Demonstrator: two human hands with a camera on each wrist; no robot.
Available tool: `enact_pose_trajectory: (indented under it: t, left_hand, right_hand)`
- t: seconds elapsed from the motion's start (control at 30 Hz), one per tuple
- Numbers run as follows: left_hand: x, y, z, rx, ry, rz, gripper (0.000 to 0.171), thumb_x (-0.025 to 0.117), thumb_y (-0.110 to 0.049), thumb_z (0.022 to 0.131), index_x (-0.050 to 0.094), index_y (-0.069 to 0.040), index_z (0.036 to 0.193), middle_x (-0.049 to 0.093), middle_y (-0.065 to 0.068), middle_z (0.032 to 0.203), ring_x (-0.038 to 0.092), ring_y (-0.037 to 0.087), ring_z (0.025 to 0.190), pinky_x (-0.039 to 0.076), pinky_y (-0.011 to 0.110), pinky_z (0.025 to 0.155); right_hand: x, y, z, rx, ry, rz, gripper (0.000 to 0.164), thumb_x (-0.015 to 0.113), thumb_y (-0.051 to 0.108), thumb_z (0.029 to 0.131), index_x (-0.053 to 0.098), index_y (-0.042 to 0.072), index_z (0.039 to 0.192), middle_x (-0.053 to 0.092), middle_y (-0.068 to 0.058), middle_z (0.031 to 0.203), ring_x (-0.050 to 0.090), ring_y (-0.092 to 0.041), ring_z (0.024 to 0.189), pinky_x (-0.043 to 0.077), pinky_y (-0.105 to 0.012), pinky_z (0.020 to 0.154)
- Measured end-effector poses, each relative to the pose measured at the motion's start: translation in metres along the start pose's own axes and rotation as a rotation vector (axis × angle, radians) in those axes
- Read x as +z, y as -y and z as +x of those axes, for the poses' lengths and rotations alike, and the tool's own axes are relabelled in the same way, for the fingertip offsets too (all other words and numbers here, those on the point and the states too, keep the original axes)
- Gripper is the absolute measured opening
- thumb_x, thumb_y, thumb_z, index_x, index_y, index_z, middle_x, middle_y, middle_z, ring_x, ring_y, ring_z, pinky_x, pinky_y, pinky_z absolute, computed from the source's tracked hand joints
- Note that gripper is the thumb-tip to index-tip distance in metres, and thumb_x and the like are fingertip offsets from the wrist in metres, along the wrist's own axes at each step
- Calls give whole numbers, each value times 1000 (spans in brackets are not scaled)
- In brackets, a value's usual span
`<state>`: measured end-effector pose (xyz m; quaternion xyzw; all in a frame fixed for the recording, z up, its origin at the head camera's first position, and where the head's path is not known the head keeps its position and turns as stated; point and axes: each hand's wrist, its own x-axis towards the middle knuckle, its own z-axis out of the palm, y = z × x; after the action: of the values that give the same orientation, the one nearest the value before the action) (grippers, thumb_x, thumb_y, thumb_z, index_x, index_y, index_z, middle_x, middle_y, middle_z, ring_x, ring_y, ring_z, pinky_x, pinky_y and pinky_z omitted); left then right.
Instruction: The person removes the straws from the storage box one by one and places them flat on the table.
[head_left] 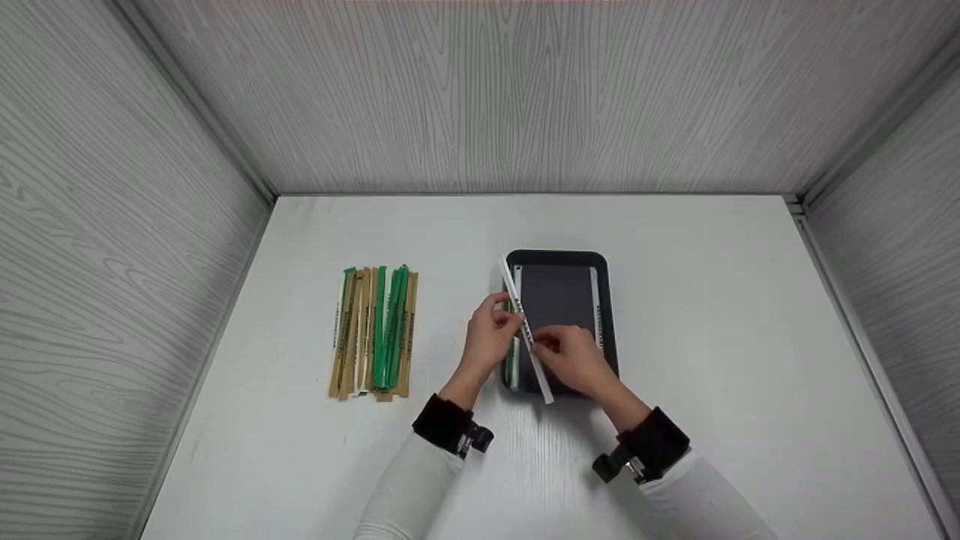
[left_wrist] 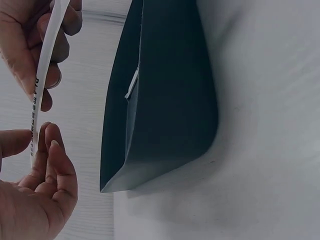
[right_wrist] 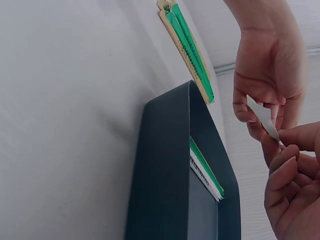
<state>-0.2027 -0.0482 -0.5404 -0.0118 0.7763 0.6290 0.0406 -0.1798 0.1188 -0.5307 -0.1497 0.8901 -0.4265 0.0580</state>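
A long white wrapped straw (head_left: 535,362) with dark printing slants over the black tray (head_left: 611,330), held above it by both hands. My left hand (head_left: 489,337) pinches it near its middle, between thumb and fingers. Just lower along the strip, my right hand (head_left: 576,358) pinches it with thumb and forefinger. In the left wrist view the straw (left_wrist: 45,65) bends slightly between the two hands. Inside the tray, white and green wrapped straws (right_wrist: 206,172) lie along the left wall, and another white straw (head_left: 595,289) lies along the right wall.
To the left of the tray, a bunch of brown, green and white wrapped straws (head_left: 390,330) lies side by side on the white table (head_left: 720,300). Grey wood-grain panels (head_left: 480,97) enclose the table at the back and both sides.
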Motion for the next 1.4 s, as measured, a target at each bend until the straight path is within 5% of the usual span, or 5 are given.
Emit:
enact_pose_trajectory:
  t: [0.3,0.6,0.83,1.07,1.4]
  left_hand:
    - [-2,-3,1,12,-40,15,43,61,-4,92,49,-1,133,66,4,83,62,16,75,49,27,68]
    - [-27,3,6,41,-147,49,37,60,-5,95,53,0,131,62,7,84,63,17,71,50,27,62]
    - [-56,14,7,85,-225,223,34,59,-6,96,55,1,129,62,8,85,63,20,73,51,33,64]
    - [-94,40,16,61,-274,450,35,56,-7,97,55,3,131,63,11,85,61,23,74,50,37,63]
    - [-147,53,11,-26,-335,545,40,50,-10,101,49,2,139,65,15,93,61,24,74,49,37,60]
  right_hand:
    - [2,-2,-1,-11,-7,1,16,66,13,93,75,4,103,71,0,85,59,-11,69,49,-34,65]
    - [-3,-14,-4,63,5,-50,23,65,13,95,71,0,111,70,-5,93,63,-17,80,52,-39,74]
    - [-9,-26,-5,155,22,-164,32,62,17,96,65,-2,122,69,-10,100,65,-22,86,52,-40,74]
    - [-17,-37,-7,322,78,-358,43,62,22,95,59,-4,129,64,-21,121,65,-33,98,54,-45,72]
    - [-20,-43,-8,326,77,-456,37,62,22,95,63,-6,118,64,-21,107,65,-35,88,53,-45,63]
